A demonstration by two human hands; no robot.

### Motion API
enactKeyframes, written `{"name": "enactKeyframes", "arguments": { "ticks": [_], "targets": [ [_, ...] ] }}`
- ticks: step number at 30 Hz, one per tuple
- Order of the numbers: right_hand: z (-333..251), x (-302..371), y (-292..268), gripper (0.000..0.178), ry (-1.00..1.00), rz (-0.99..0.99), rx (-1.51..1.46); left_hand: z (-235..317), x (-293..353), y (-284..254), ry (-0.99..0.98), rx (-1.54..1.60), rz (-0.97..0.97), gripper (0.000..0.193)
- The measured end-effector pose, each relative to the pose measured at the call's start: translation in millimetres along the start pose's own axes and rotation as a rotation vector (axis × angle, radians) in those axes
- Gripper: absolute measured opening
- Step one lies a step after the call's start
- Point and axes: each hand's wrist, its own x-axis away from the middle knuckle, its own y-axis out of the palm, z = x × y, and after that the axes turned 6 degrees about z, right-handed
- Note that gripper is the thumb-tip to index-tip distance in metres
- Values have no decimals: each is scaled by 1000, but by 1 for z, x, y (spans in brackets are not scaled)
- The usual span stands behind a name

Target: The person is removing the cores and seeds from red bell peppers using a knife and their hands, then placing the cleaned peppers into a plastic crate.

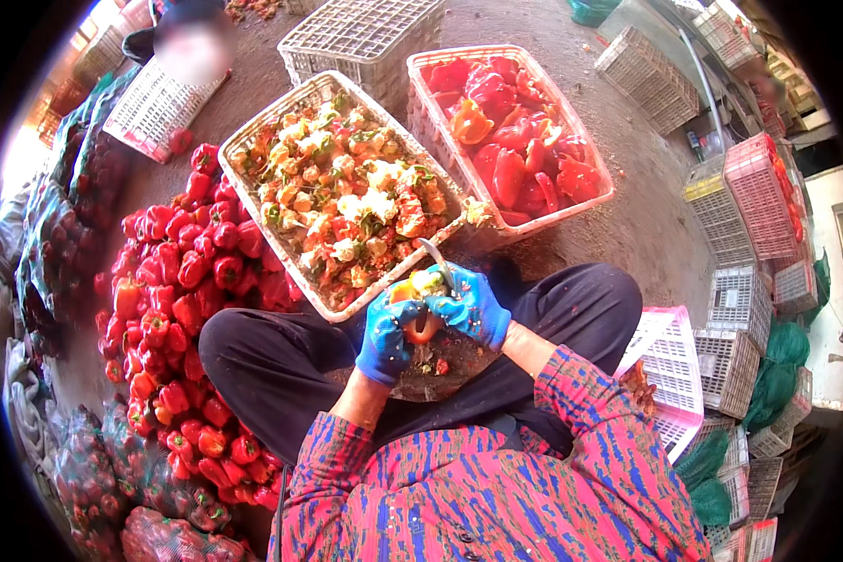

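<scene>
My left hand [384, 337], in a blue glove, is closed around an orange-red bell pepper [423, 328] that is cut open. Against it, my right hand [475, 314], gloved in blue too, grips a small knife whose curved metal blade [435, 258] points up and away. A pale green pepper core [428, 283] shows between the fingers of both hands. Just beyond them stands a crate [320, 311] heaped with pepper cores and stems [347, 197]. The knife's handle is hidden in my right glove.
Whole red peppers [192, 272] are piled on the floor at my left, beside filled net bags [94, 468]. A pink crate [598, 192] of cut red peppers stands ahead. More crates [735, 300] are stacked at the right. Another person [192, 56] sits at the far left.
</scene>
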Motion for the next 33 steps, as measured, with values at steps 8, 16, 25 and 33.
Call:
{"name": "enactKeyframes", "arguments": {
  "ticks": [8,16,25,33],
  "targets": [
    [13,-21,28,27,262,27,-422,-1,-6,-7,-589,783,312,35],
    [5,-46,46,22,450,-53,-403,-8,-1,-46,-579,950,306,41],
    [39,-45,74,17,327,184,-571,1,-3,-58,-573,645,237,32],
    [-2,-54,56,23,675,-53,-657,-10,10,-77,-628,967,212,49]
  ]
}}
